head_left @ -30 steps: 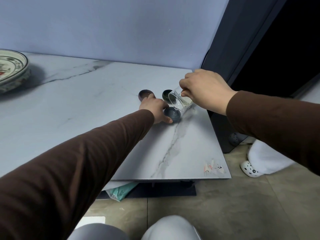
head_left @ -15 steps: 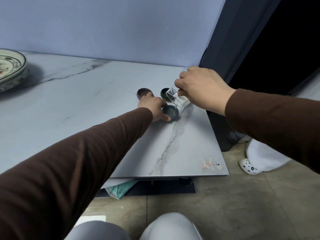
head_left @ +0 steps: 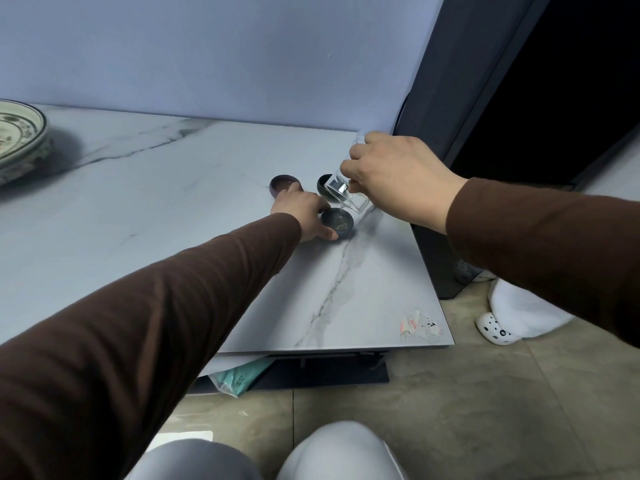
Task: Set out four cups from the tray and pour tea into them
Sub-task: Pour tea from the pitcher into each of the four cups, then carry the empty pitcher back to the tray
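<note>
Three small dark cups stand on the marble table (head_left: 173, 209) near its right edge. My left hand (head_left: 302, 213) curls around the nearest grey-blue cup (head_left: 337, 222), thumb and fingers on its side. Above it my right hand (head_left: 394, 178) holds a clear glass pitcher (head_left: 343, 194) tipped down to the left, and a thin stream runs from its lip into that cup. A brownish cup (head_left: 284, 184) sits just beyond my left hand. A dark green cup (head_left: 323, 183) is partly hidden behind the pitcher. A fourth cup does not show.
A patterned ceramic dish (head_left: 17, 136) stands at the far left of the table. A torn sticker (head_left: 420, 325) marks the near right corner. White clogs (head_left: 495, 329) lie on the tiled floor to the right, beside a dark cabinet (head_left: 446, 98).
The pitcher has tipped a little further and liquid now shows in the grey-blue cup. Both hands have stayed where they were.
</note>
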Demonstrator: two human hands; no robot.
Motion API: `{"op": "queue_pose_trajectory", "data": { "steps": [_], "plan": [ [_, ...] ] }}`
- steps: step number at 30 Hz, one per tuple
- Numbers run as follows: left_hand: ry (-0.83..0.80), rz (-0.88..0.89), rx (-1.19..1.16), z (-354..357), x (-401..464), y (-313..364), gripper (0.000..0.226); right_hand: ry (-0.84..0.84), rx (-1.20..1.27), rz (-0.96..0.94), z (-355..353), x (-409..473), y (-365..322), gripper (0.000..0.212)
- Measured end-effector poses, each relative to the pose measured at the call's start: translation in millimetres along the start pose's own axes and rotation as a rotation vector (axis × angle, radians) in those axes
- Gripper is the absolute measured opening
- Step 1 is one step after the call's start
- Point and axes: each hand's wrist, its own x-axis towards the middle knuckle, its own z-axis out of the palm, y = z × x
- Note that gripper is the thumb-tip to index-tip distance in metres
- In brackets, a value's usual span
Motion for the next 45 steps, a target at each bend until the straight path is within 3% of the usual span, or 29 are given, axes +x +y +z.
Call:
{"op": "queue_pose_trajectory", "data": {
  "steps": [26,30,38,41,45],
  "plan": [
    [0.004,-0.001,-0.012,1.8,1.2,-0.6,0.058,0.052,0.089,0.012,7.0,-1.6,-3.4,0.01],
    [-0.008,0.004,0.0,1.6,1.4,-0.6,0.063,0.054,0.314,0.195,17.0,-6.4,7.3,0.022],
    [0.001,0.012,0.024,-1.5,-3.3,2.3,0.075,-0.12,0.71,0.741,40.5,-14.1,28.3,0.029],
    [0.028,0.031,0.025,-11.7,-9.4,5.1,0.08,-0.09,0.883,0.893,42.3,-12.5,28.3,0.03],
    [0.087,0.058,0.029,-35.5,-22.8,-0.1,0.065,0.031,1.179,0.998,35.4,-3.9,20.6,0.034]
  ]
}}
